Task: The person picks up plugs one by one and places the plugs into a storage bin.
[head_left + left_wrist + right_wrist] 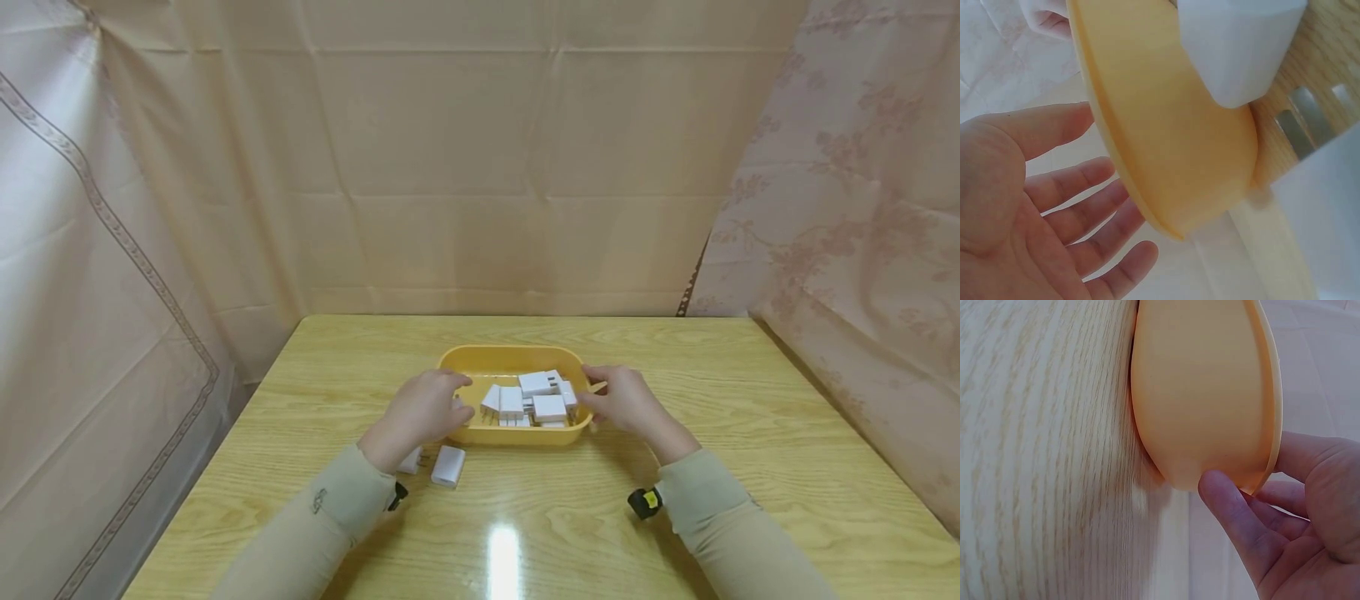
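A yellow plastic basin [517, 437] stands on the table, with several white charger plugs [512, 403] heaped in its middle and right part. My left hand [423, 408] is at the basin's left end, its fingers spread apart. In the left wrist view that hand [1054, 206] has its fingertips close by the basin's rim [1125, 169]; whether they touch it I cannot tell. At the other end my right hand [630, 404] pinches the rim. The right wrist view has the thumb [1229, 503] against the basin's outer wall [1204, 394], other fingers around the rim.
In front of the basin, a white charger plug [448, 467] lies on the wooden table [570, 517]. Another plug [410, 461] is partly hidden behind the left wrist, its prongs showing. Cloth curtains [450, 167] hang behind the table and at both sides.
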### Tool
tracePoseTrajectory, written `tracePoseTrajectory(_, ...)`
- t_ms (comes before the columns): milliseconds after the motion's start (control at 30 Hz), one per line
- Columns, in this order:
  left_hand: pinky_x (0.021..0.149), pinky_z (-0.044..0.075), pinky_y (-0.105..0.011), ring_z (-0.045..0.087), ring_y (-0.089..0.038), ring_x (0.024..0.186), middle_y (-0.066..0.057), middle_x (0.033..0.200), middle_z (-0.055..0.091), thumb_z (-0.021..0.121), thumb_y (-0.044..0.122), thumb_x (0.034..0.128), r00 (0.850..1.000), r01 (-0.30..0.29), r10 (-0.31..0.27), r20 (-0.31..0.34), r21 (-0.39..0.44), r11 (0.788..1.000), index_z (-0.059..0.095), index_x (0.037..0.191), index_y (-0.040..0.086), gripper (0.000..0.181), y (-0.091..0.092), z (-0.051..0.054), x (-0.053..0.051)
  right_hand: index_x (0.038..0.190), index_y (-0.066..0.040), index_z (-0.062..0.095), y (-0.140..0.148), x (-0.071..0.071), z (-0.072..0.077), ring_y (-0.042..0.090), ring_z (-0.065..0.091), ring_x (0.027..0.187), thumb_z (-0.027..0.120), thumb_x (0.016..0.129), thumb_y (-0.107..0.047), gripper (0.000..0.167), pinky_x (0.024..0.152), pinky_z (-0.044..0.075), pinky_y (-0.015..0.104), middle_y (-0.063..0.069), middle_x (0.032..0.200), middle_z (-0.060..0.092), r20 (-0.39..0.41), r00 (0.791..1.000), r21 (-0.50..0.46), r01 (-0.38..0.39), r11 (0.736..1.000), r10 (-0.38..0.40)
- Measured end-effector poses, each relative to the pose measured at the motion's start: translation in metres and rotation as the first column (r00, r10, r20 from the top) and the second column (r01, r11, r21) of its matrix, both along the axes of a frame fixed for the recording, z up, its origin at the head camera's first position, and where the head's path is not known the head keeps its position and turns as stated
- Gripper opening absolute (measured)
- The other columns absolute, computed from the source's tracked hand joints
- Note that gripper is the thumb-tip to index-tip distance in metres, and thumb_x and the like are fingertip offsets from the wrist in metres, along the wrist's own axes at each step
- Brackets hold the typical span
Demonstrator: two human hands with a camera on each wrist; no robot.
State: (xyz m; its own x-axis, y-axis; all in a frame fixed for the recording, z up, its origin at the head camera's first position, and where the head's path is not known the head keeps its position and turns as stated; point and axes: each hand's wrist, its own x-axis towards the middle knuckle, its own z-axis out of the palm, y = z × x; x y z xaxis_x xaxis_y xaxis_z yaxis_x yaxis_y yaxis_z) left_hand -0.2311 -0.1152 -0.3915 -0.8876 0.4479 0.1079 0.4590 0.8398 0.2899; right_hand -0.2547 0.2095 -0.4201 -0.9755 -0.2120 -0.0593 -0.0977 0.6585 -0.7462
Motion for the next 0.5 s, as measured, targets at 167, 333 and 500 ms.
tracePoseTrajectory(167, 0.096, 0.053, -0.047, 0.063, -0.033, 0.116, -0.012, 0.127, 0.068, 0.075, 0.025, 0.0909, 1.0, 0.016, -0.015, -0.028, 0.016, 1.0, 0.069, 0.128, 0.005, 0.043, -0.001, 0.002, 0.007, 0.148, 0.007, 0.045, 0.0, 0.0, -0.001, 0.019, 0.07, 0.079, 0.069, 0.096, -0.011, 0.06, 0.066, 0.06, 0.037, 0.028, 0.13, 0.062, -0.002, 1.0, -0.008, 0.0, 1.0, 0.0)
tracePoseTrajectory(333, 0.095, 0.053, -0.046, 0.064, -0.032, 0.115, -0.012, 0.127, 0.068, 0.076, 0.026, 0.0912, 0.999, 0.017, -0.016, -0.034, 0.04, 0.999, 0.069, 0.129, 0.006, 0.044, -0.003, 0.004, 0.013, 0.148, 0.007, 0.046, 0.001, 0.0, -0.001, 0.019, 0.07, 0.074, 0.069, 0.096, -0.011, 0.06, 0.066, 0.06, 0.039, 0.028, 0.125, 0.065, -0.007, 1.0, -0.01, 0.0, 1.0, 0.0)
tracePoseTrajectory(500, 0.101, 0.049, -0.048, 0.061, -0.032, 0.12, -0.01, 0.13, 0.066, 0.077, 0.03, 0.0916, 1.0, -0.001, 0.002, -0.029, 0.051, 0.999, 0.068, 0.131, 0.009, 0.045, -0.005, 0.006, 0.02, 0.148, 0.007, 0.046, 0.001, 0.0, -0.001, 0.019, 0.07, 0.073, 0.069, 0.096, -0.012, 0.06, 0.065, 0.06, 0.037, 0.028, 0.126, 0.064, -0.007, 1.0, -0.007, -0.001, 1.0, 0.001)
